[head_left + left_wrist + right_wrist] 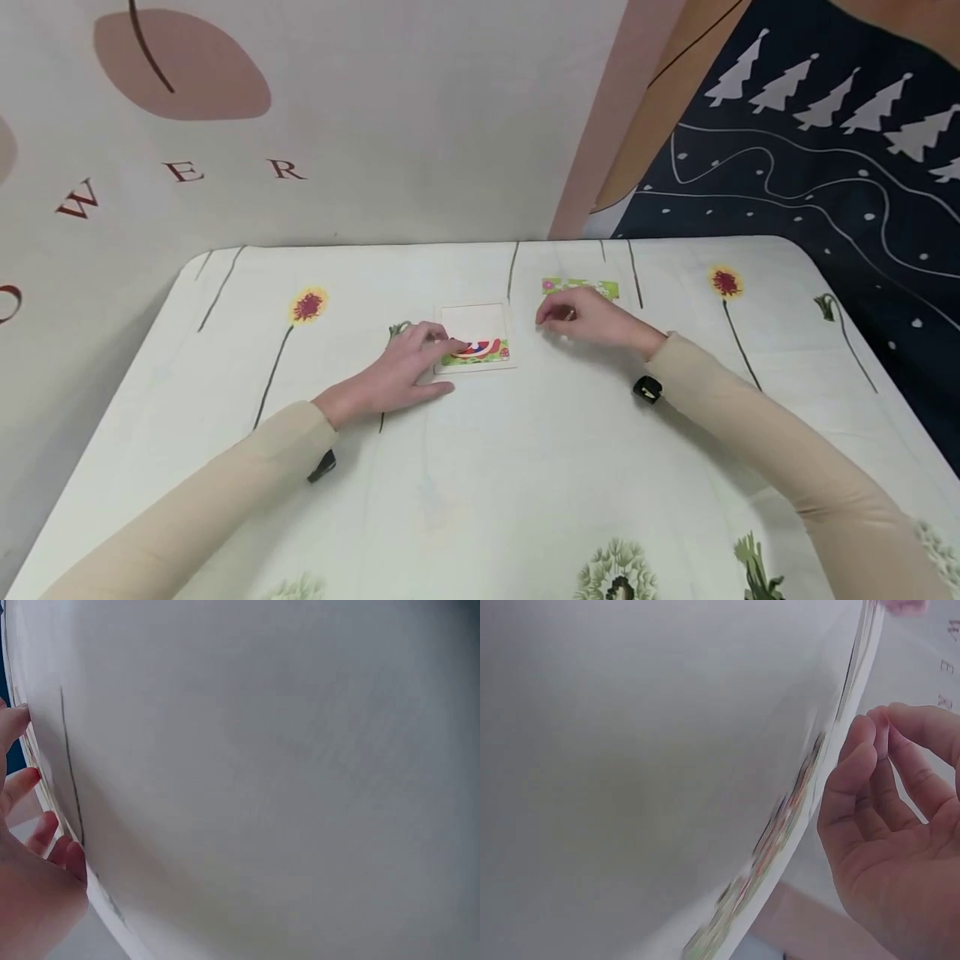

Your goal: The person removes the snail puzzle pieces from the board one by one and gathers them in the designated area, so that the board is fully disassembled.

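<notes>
A shallow white square frame [472, 310] lies on the table, with a colourful picture strip [486, 351] along its near side. My left hand [401, 371] is at the frame's left edge, its forefinger touching the strip and its thumb stretched out on the near side. To the right of the frame, my right hand [588, 318] hovers with its fingers loosely bent and the thumb close to the forefinger. Nothing shows between the fingertips of the right hand [900, 817] in the right wrist view. Just behind that hand lies a green strip [555, 286] with a pink flower, partly hidden.
A white cloth printed with flowers covers the table [465, 492]. Behind its far edge hangs a pale printed curtain [420, 133], and a dark blue cloth [787, 167] with white trees hangs at the right. Black wrist devices [647, 389] sit under both sleeves.
</notes>
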`<state>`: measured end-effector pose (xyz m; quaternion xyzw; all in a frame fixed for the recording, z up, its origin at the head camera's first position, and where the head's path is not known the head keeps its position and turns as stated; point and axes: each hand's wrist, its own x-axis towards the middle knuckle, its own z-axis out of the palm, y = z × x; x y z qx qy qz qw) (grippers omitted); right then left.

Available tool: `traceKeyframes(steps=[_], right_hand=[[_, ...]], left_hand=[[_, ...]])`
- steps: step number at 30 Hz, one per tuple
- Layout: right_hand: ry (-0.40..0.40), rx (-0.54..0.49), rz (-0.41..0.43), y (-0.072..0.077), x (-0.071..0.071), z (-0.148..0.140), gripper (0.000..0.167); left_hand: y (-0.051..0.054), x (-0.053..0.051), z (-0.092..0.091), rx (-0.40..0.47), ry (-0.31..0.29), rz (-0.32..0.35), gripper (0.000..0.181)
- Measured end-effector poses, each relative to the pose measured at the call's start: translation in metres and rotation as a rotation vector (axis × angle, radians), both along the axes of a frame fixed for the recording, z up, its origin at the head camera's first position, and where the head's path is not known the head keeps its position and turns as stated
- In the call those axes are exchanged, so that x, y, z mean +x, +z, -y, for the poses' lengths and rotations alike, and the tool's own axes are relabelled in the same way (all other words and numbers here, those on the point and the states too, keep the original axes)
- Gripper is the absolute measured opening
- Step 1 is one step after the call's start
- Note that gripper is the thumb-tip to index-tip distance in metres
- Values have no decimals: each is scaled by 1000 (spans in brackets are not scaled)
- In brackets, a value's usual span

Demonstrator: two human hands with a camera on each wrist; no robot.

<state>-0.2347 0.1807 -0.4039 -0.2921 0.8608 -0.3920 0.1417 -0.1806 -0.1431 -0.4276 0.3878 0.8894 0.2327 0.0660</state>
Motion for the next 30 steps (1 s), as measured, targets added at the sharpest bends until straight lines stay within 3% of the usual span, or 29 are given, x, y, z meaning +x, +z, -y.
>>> traceKeyframes(steps=[13, 24, 30], right_hand=[[123, 26, 10, 0, 4, 36, 12], [116, 126, -27, -2, 5, 60, 20], [115, 137, -23, -3, 6, 63, 18]], left_hand=[[2, 2, 1, -109, -19, -9, 60], [-1, 0, 2, -87, -39, -12, 60], [-2, -2, 2, 5, -52, 81, 60]])
